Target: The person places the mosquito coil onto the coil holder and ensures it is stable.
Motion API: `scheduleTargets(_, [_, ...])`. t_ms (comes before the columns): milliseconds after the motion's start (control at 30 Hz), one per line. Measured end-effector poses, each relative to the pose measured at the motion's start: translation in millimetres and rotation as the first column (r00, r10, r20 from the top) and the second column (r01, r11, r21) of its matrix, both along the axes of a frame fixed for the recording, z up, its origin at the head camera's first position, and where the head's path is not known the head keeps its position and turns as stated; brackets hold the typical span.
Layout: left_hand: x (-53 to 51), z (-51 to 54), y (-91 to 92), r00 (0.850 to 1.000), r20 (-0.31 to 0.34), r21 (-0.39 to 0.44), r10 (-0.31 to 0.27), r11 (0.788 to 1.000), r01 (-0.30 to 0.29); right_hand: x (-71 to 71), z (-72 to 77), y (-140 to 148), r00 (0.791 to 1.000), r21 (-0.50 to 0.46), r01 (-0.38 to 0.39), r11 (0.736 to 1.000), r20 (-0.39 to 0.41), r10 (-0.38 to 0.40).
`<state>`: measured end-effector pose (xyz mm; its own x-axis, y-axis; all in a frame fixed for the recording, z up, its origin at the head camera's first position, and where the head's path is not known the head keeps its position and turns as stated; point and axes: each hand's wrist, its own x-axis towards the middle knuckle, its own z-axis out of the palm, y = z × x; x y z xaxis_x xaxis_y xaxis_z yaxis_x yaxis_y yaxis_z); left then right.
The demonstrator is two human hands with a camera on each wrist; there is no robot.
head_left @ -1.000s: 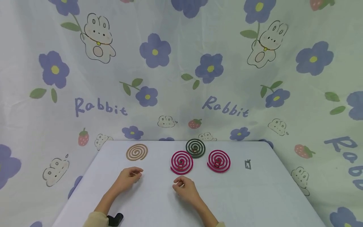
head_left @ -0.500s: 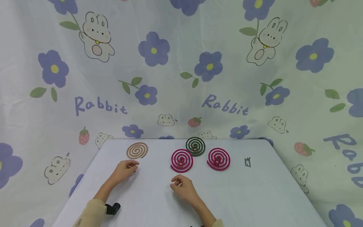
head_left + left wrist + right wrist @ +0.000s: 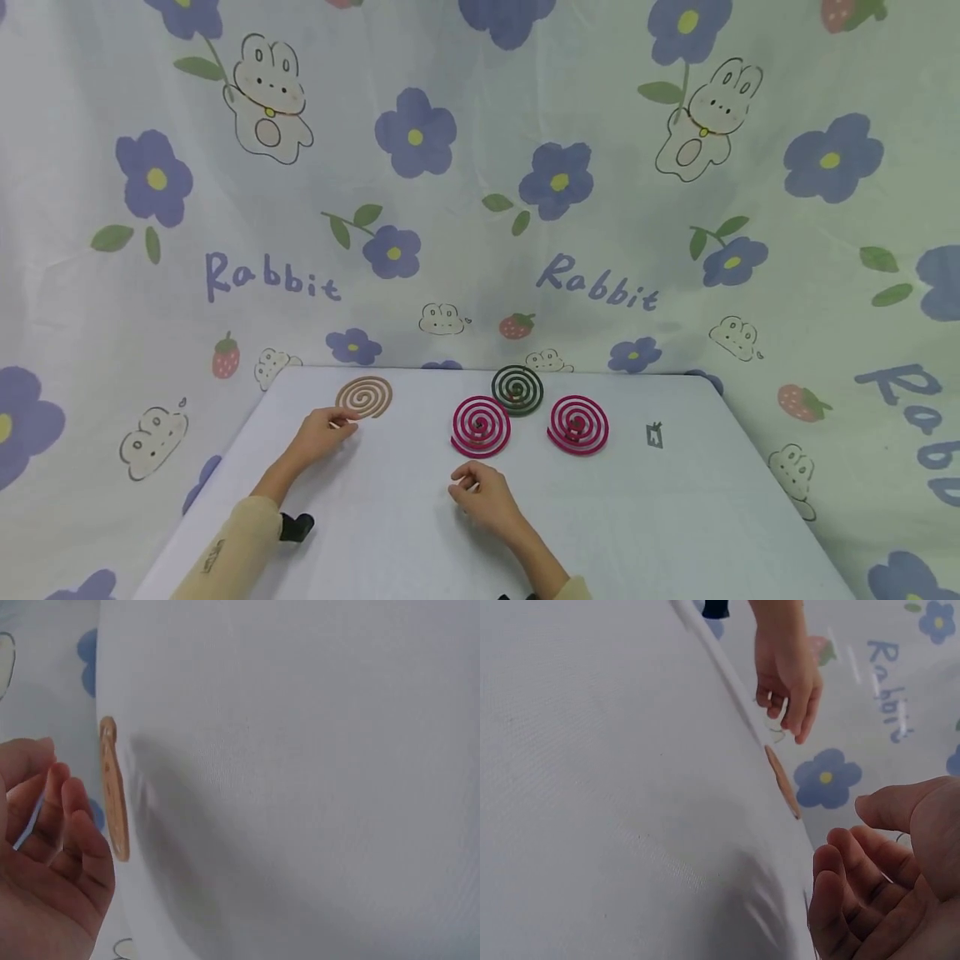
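Note:
A tan mosquito coil [image 3: 363, 397] lies flat at the back left of the white table. My left hand [image 3: 322, 433] hovers beside its near edge, fingers loosely curved, holding nothing. In the left wrist view a gap shows between that hand [image 3: 56, 847] and the coil [image 3: 114, 791]. My right hand [image 3: 487, 498] hangs in front of a magenta mosquito coil [image 3: 481, 427]; its fingers are loosely bent with nothing between them. A second magenta coil [image 3: 578, 425] lies further right, and a dark green coil [image 3: 517, 390] sits behind the two.
A small flat metal coil stand [image 3: 655, 435] lies at the right of the table [image 3: 675, 517]. Behind the table hangs a curtain [image 3: 480, 167] printed with flowers and rabbits. A black wrist mount [image 3: 297, 527] sticks out from the left sleeve.
My left hand has moved forward and slightly left, up to the tan coil's near edge. The right hand has barely shifted. The coils stay where they were.

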<state>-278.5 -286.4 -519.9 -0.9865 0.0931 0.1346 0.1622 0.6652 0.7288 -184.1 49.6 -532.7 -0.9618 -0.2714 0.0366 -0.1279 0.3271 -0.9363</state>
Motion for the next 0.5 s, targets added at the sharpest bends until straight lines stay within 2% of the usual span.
scheduleTargets(233, [-9.3,-6.1,-9.9,1.000,0.009,-0.017,0.023,1.000,-0.023,-3.2,-1.6,-6,1.000,0.011,-0.023,1.000,-0.004,0.023])
scheduleTargets(367, [-16.7,-10.2,-17.5,0.998,0.041,-0.014,0.052,0.999,-0.051,-6.2,-1.6,-11,0.999,0.002,-0.044,0.999,-0.013,0.044])
scheduleTargets(500, [-24.4,-16.0,-24.6,0.997,0.067,-0.007,0.042,0.999,-0.041,-9.9,-0.6,-16,0.997,0.000,-0.062,0.998,-0.037,0.062])
